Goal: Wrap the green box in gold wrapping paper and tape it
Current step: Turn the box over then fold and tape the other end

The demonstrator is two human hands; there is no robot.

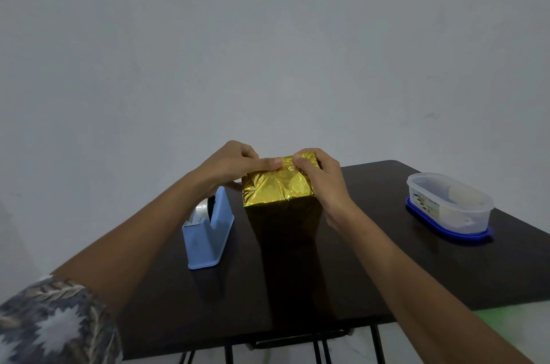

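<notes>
The tall box wrapped in crinkled gold foil paper looks nearly covered (no green showing); left hand and right hand pinch its top fold, final taping probably left.

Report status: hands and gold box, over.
Left grip, right grip: both pinch gold paper on box top. Box upright, covered. Tape dispenser beside it, nothing blocking.

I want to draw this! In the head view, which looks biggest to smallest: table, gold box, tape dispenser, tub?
Biggest first: table, then gold box. Tape dispenser and tub look about alike, so I won't rank them.
</notes>
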